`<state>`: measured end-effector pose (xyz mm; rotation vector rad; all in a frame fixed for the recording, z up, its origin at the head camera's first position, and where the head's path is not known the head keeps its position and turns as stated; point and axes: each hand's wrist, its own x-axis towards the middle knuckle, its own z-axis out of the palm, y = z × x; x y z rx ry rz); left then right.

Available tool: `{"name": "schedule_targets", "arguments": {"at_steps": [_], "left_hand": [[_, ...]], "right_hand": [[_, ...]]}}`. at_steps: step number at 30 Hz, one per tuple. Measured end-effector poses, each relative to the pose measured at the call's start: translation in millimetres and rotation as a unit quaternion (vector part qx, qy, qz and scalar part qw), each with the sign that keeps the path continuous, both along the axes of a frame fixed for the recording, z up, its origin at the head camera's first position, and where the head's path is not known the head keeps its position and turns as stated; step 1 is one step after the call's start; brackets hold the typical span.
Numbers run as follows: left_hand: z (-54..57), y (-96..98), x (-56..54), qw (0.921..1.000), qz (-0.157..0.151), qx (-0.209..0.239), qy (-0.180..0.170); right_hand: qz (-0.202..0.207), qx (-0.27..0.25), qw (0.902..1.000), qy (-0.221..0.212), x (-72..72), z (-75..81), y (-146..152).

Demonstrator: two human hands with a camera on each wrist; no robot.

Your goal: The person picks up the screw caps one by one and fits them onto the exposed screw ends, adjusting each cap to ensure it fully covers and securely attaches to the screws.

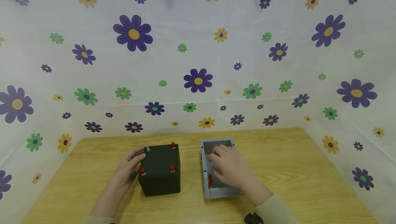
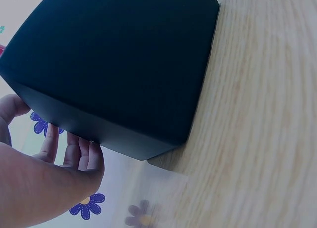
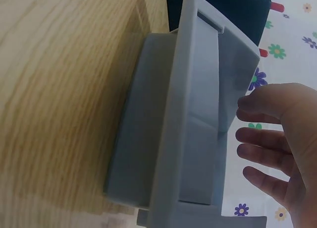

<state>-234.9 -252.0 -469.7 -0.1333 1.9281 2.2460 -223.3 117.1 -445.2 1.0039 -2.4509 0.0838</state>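
Observation:
A black box [image 1: 161,160] stands on the table with short metal posts at its top corners. Red caps [image 1: 172,168] cover three of the posts; the back left post [image 1: 147,148] is bare metal. My left hand [image 1: 128,169] rests against the box's left side, fingers fairly straight. To the right is a grey open-topped bin [image 1: 206,193], where a small red piece [image 1: 210,181] lies near the left wall. Over the bin's opening is my right hand [image 1: 230,165], its fingers [image 3: 265,139] loosely bent and apart, with nothing visible between them.
The wooden table [image 1: 278,169] runs back to a white flower-printed sheet [image 1: 173,62] that also rises on both sides. A small black object [image 1: 253,218] shows at the bottom edge beside the right sleeve [image 1: 275,208]. A narrow strip of table separates box and bin.

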Motion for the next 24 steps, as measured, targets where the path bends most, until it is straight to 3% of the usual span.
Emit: {"name": "schedule_targets", "arguments": {"at_steps": [24], "left_hand": [[0.2, 0.3, -0.7, 1.0, 0.003, 0.002, -0.003]], "right_hand": [[0.002, 0.058, 0.9969, -0.052, 3.1, -11.0, 6]]}}
